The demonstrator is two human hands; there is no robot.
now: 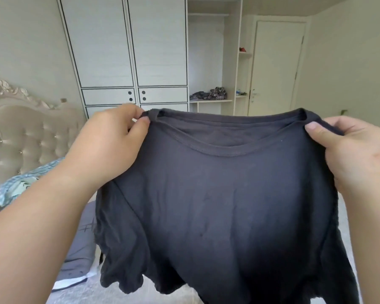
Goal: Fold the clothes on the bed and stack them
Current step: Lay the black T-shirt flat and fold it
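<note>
Up front, left hand (110, 137), right hand (351, 148) pinch dark shirt (217, 205); hem cut off.

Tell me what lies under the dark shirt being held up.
The dark navy cotton T-shirt hangs from the left hand and right hand. A grey folded garment on the pale bed cover shows at its left; the rest underneath is covered.

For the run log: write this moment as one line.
stage: shirt held up | left hand: pinches dark T-shirt | right hand: grips it
</note>
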